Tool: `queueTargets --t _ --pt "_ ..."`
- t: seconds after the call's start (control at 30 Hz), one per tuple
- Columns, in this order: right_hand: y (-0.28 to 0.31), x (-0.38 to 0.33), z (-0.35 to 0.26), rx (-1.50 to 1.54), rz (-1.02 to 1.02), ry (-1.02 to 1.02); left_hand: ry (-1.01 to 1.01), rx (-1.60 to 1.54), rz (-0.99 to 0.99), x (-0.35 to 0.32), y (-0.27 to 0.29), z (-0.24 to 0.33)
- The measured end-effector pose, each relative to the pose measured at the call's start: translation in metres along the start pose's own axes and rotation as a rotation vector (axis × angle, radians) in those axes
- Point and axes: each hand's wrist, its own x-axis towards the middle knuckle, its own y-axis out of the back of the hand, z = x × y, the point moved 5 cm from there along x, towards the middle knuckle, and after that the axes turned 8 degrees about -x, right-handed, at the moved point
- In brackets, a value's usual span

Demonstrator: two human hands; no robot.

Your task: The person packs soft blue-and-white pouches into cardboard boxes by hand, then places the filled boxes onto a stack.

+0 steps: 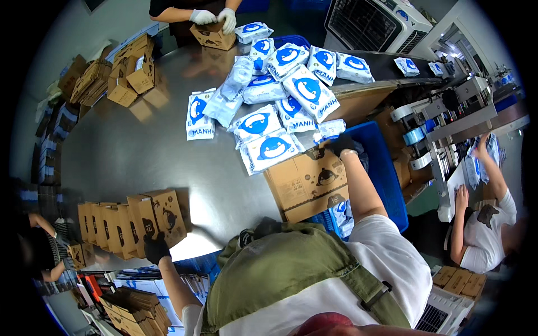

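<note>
A heap of blue-and-white packets (263, 96) crowds the counter (140, 168) just beyond the large carton (305, 183), which lies by its right edge under the right hand (342, 147), beside a blue bin (386, 182). The left hand (156, 248) touches the carton row (115, 224); whether either hand's fingers clamp, I cannot tell. Bare surface opens between row and large carton.

Broad grey metal table (117, 168) with bright white glare (197, 227), pale wall (120, 23) behind, boxy white cooler (367, 25) beyond.
</note>
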Motion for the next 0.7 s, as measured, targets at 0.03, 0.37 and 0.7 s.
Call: queueTargets --t 0.03,0.37,0.7 --pt "-0.013 0.006 0.001 -0.052 0.042 0.104 0.022 -0.002 0.009 0.010 0.001 -0.013" --pt "-0.001 -0.043 0.009 0.236 0.319 0.224 -0.222 1.015 -0.142 0.115 -0.048 0.043" --pt "0.010 -0.069 0.030 0.637 0.286 0.060 -0.006 -0.937 -1.474 -0.212 -0.198 0.323"
